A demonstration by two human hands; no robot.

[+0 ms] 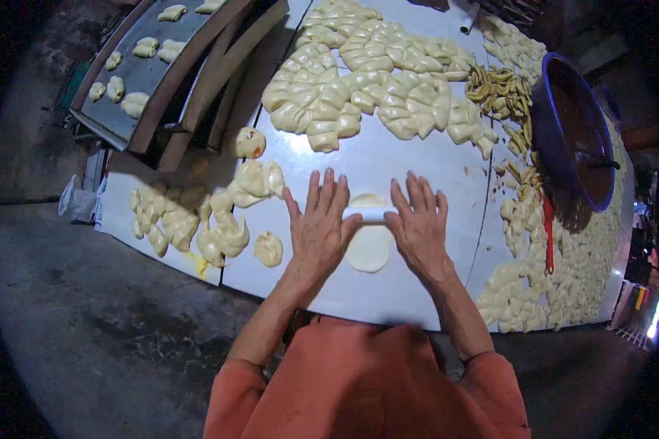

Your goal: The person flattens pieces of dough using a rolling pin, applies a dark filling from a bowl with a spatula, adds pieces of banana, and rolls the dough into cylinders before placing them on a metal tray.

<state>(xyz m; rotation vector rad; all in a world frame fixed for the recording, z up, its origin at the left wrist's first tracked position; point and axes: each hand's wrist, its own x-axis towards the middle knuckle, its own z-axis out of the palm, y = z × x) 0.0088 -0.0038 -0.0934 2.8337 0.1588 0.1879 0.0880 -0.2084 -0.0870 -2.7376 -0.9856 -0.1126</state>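
Observation:
My left hand (pixel 319 219) and my right hand (pixel 419 223) lie palm down with fingers stretched out, one at each end of a short white rolling pin (pixel 368 214). Both thumbs touch the pin, which lies across a thin, flattened oval of pale dough (pixel 367 249) on the white worktop (pixel 384 300). To the left are a small dough round (pixel 269 249), folded dough pieces (pixel 220 234) and a lump with a dark filling (pixel 250 143). Many glossy dough portions (pixel 403 102) cover the far part of the worktop.
Upper left, metal trays (pixel 124 73) in wooden frames hold shaped dough pieces. At right stands a purple basin (pixel 556 124) of brown mixture with a dark handle, beside yellowish strips (pixel 498 88), a red utensil (pixel 548 234) and more dough pieces (pixel 527 293). A white sack (pixel 77 197) sits past the left edge.

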